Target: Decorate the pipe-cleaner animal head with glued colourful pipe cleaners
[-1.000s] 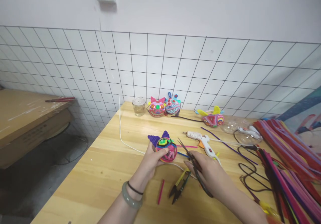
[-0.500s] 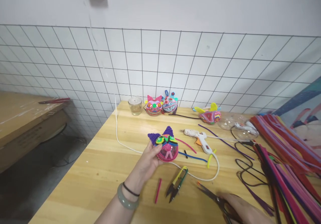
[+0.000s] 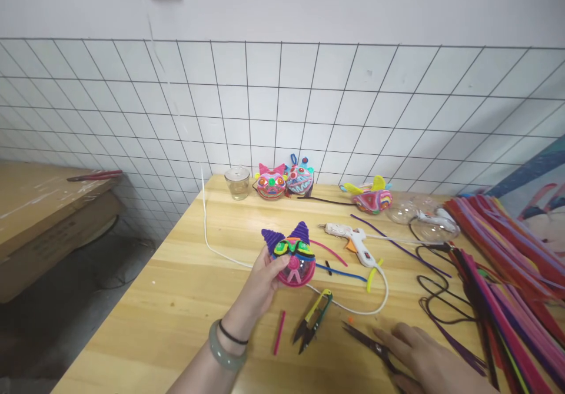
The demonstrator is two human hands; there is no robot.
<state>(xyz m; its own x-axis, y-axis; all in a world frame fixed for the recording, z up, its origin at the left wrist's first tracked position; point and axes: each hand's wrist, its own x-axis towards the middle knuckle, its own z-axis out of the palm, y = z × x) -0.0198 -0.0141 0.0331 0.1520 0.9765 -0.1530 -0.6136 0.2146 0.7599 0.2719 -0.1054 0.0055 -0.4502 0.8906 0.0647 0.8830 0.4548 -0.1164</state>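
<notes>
My left hand [image 3: 260,281] is closed round a small cat-face craft [image 3: 292,257] made of coloured pipe cleaners, with purple ears and a pink rim, and holds it upright just above the wooden table [image 3: 176,300]. My right hand [image 3: 426,358] lies low at the bottom right, fingers stretched out flat over the handles of dark scissors [image 3: 364,338] that rest on the table with the blades pointing left. Yellow-handled thread snips [image 3: 314,320] and a short pink pipe-cleaner piece [image 3: 279,333] lie between my hands.
A white glue gun [image 3: 353,242] with its cord lies behind the craft. Three finished crafts [image 3: 271,185] and a glass jar [image 3: 238,182] stand by the tiled wall. A heap of pipe cleaners [image 3: 507,264] fills the right side. A cardboard box [image 3: 44,205] sits left of the table.
My right hand drew the scissors back from the craft toward me and lowered them onto the table, where its fingers flattened. My left hand turned the craft slightly to face me.
</notes>
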